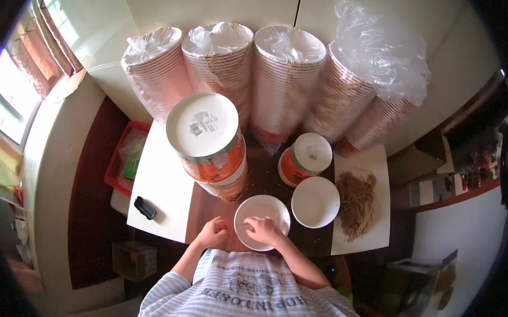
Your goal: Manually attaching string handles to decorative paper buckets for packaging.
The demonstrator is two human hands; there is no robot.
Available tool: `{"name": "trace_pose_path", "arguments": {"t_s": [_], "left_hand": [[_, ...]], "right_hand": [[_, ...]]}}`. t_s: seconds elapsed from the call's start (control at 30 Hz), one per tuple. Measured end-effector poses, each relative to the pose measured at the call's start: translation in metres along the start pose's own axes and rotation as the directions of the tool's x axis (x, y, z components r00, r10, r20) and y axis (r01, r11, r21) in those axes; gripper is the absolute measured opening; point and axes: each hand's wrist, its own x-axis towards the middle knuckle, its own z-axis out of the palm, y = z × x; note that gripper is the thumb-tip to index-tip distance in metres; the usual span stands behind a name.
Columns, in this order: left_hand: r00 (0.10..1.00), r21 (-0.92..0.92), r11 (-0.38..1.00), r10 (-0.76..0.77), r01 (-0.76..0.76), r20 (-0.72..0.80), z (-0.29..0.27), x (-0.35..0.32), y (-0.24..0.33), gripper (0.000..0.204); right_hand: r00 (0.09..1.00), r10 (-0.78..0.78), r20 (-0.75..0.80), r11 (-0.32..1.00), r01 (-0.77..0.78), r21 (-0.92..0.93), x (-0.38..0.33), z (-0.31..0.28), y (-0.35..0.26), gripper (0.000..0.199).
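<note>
A round white paper bowl (262, 207) stands at the near table edge, right in front of me. My right hand (263, 230) reaches over it with the fingers curled inward. Just left of the bowl, my left hand (214, 232) is closed, its knuckles near the rim. Whatever either hand may hold is too small to make out. A second white bowl (315, 202) sits touching or very near the first, to its right. Behind that is a small orange paper tub (291, 170), upside down. A taller upside-down stack of orange-printed tubs (214, 171) stands at left, strands round its lower part.
Tall bagged stacks of paper tubs (287, 92) line the table's back. A tangled heap of brown fibre (357, 202) lies at right on the white tabletop (380, 198). A small black object (144, 208) rests at left. A red basket (120, 175) stands beyond the left edge.
</note>
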Motion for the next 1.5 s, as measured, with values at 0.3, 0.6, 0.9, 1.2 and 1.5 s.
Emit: {"name": "trace_pose_path", "arguments": {"t_s": [0.3, 0.6, 0.9, 1.2, 1.5], "left_hand": [[0.978, -0.938, 0.347, 0.194, 0.004, 0.076, -0.025, -0.002, 0.005, 0.01], [0.99, -0.635, 0.766, -0.009, 0.095, 0.138, -0.016, 0.019, 0.022, 0.015], [0.985, -0.451, 0.891, 0.031, 0.05, 0.17, -0.002, 0.022, 0.005, 0.017], [0.974, -0.696, 0.711, 0.07, 0.103, 0.215, -0.004, 0.018, 0.012, 0.012], [0.986, -0.556, 0.821, -0.05, 0.133, 0.162, -0.008, 0.019, 0.004, 0.009]], "right_hand": [[0.999, -0.017, -0.035, 0.999, 0.017, -0.028, -0.002, -0.013, -0.021, 0.018], [0.992, -0.079, -0.098, 0.994, 0.086, 0.066, 0.006, -0.028, -0.041, 0.016], [0.985, -0.135, -0.103, 0.991, 0.136, 0.002, 0.002, -0.028, -0.038, 0.011], [0.957, -0.15, -0.248, 0.977, 0.105, -0.187, 0.0, -0.015, -0.036, 0.008], [0.938, -0.092, -0.333, 0.983, 0.032, -0.181, -0.009, -0.014, -0.042, 0.007]]}}
